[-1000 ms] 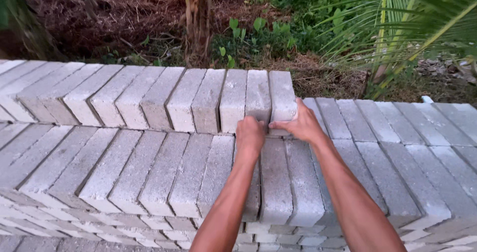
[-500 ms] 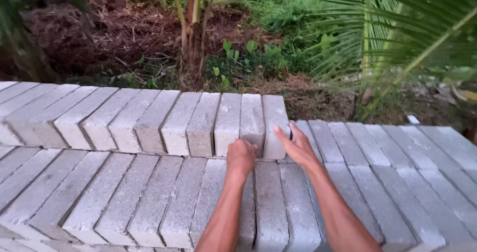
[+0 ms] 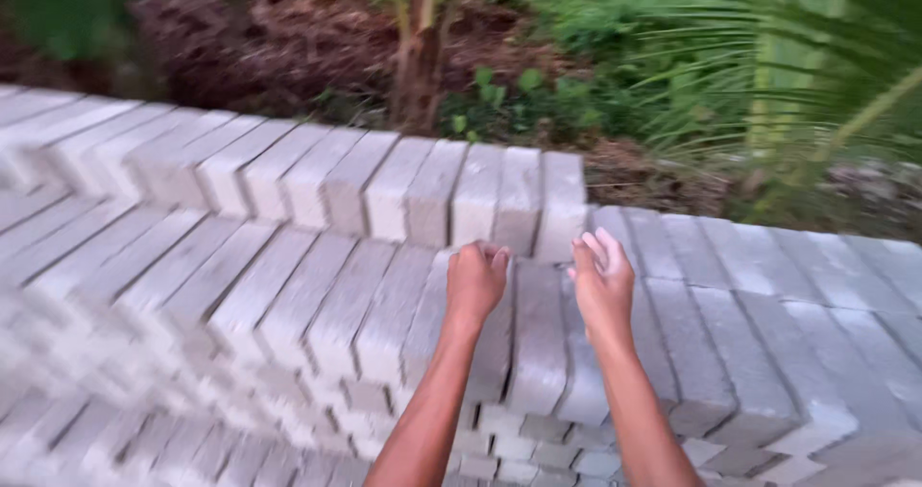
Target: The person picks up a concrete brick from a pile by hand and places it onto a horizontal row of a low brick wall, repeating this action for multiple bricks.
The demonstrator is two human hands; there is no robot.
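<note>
**Two empty hands drawn back from the top row of blocks**

Both of my forearms come up from the bottom edge, over the sloping stack of grey blocks (image 3: 288, 304) laid side by side on edge. A second ago the hands were pressed against the end blocks of the upper row; half a second ago they were loosening off it. Now they float clear, nearer to me and a little lower, above the middle course. I judge that the end block has been seated and let go, since nothing has come away with either hand.

My left hand (image 3: 475, 280) is curled into a loose fist, knuckles up, fingers tucked under. It holds nothing and hovers just over the top faces of the middle blocks; whether it brushes them I cannot tell through the blur. My right hand (image 3: 603, 278) is half open, fingers gently bent and pointing away from me, palm turned inward, also empty and apart from the blocks.

Just beyond the fingertips stands the upper row (image 3: 384, 184), upright and close-packed, with its last block (image 3: 562, 204) at the right end, nearest my right hand. Another course (image 3: 768, 285) runs off to the right.

Farther back lie dark soil, a thin tree trunk (image 3: 418, 55) and green palm fronds (image 3: 816, 74).
</note>
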